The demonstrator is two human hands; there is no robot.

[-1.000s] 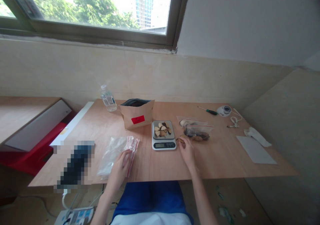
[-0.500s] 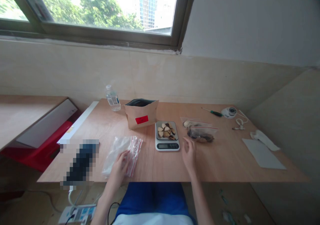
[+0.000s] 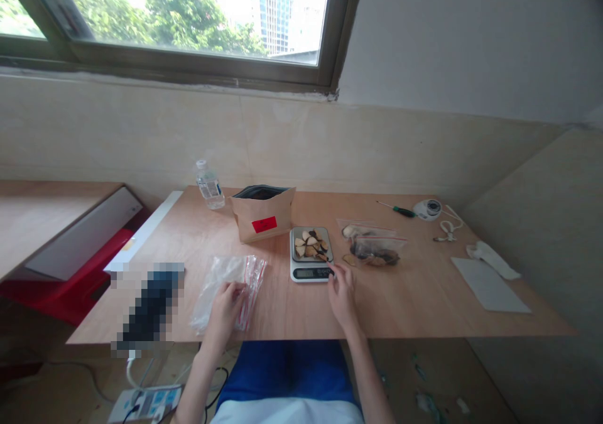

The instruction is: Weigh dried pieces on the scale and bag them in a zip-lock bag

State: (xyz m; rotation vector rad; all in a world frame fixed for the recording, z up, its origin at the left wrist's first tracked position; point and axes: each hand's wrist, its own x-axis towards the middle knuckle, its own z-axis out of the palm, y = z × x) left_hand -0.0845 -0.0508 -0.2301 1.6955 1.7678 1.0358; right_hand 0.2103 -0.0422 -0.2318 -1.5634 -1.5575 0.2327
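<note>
My left hand [image 3: 228, 304] rests with curled fingers on clear zip bags [image 3: 207, 286] with red-striped seals, pinching near their sealing strips. A white kitchen scale [image 3: 296, 279] carries a pile of pale, dark-edged dried slices [image 3: 308, 245] on its pan. At the scale's front right corner is my right hand [image 3: 342, 293], its fingertips closed together close to the pan's edge; what they hold, if anything, I cannot make out. To the right lie filled zip bags [image 3: 377, 251] of dark and pale dried pieces, with one slice [image 3: 349, 259] beside them on the table.
Behind the scale a brown paper pouch [image 3: 262, 213] with a red label stands open. A water bottle [image 3: 210, 185] is at the back left, a pixelated dark object [image 3: 151, 308] at the front left. Rightward lie a screwdriver [image 3: 403, 212], a white camera [image 3: 427, 209] and a white sheet [image 3: 490, 286].
My right hand has moved left, from beside the filled bags to the scale's front right corner. My left hand stays on the clear bags, its fingers more curled.
</note>
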